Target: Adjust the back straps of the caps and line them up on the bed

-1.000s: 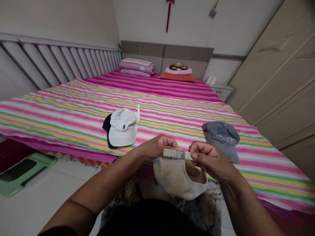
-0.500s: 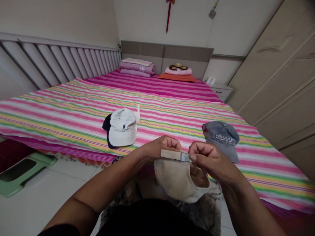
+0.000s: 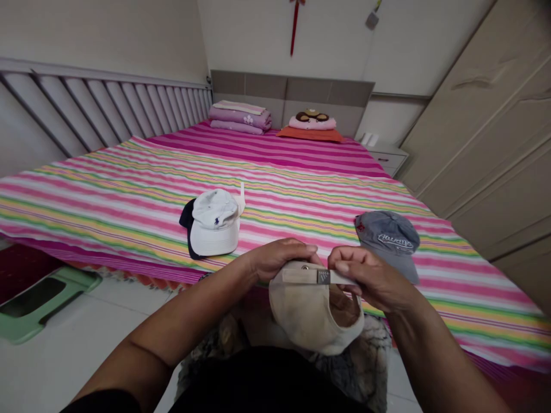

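Both hands hold a beige cap (image 3: 310, 312) over my lap, its open back toward me. My left hand (image 3: 275, 258) grips the cap's left rear edge, fingers curled over it. My right hand (image 3: 365, 278) pinches the cap's back strap (image 3: 316, 276) at its metal buckle. Behind my hands the striped bed (image 3: 129, 201) carries a white cap (image 3: 214, 223) lying on a dark cap (image 3: 186, 221), to the left. A grey-blue cap (image 3: 390, 238) lies on the bed just past my right hand.
Folded purple bedding (image 3: 241, 117) and pillows (image 3: 310, 129) sit at the headboard. A green stool (image 3: 41, 301) stands on the tiled floor at left. Beige wardrobe doors (image 3: 495, 132) line the right side, with a white nightstand (image 3: 385, 155) beside the bed.
The cap has turned slightly in my hands. My left fingers have spread flatter over its rear edge, and my right hand has slid the strap a little through the buckle.
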Demonstrator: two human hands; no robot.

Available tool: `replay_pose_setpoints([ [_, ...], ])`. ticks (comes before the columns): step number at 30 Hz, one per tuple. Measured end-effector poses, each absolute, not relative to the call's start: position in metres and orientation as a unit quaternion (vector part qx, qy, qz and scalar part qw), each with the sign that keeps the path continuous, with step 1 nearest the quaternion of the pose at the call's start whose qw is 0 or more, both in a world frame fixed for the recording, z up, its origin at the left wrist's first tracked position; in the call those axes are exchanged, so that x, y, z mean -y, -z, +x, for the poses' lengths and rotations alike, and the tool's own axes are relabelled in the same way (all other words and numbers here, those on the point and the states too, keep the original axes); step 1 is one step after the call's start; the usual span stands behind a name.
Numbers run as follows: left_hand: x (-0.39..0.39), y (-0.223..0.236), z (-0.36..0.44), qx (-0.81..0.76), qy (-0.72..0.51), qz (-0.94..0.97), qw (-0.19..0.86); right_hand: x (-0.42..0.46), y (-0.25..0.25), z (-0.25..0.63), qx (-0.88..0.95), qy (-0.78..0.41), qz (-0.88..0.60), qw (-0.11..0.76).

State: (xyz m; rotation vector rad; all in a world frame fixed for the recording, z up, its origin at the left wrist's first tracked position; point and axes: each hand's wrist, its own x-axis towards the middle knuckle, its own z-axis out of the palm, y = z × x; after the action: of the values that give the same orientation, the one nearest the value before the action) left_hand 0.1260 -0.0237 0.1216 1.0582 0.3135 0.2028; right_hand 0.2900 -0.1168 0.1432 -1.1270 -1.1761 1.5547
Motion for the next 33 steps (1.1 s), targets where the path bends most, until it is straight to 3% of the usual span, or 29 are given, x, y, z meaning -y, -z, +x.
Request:
replay_pose_setpoints([
  [18,0.023,-0.153,0.118,-0.182,-0.02,0.647,0.741,0.122,-0.148,0.282,0.463,-0.573,-0.494,0.462],
  [33,0.016,-0.15,0.114,-0.177,-0.035,0.623,0.762,0.119,-0.145,0.283,0.462,-0.599,-0.477,0.449],
])
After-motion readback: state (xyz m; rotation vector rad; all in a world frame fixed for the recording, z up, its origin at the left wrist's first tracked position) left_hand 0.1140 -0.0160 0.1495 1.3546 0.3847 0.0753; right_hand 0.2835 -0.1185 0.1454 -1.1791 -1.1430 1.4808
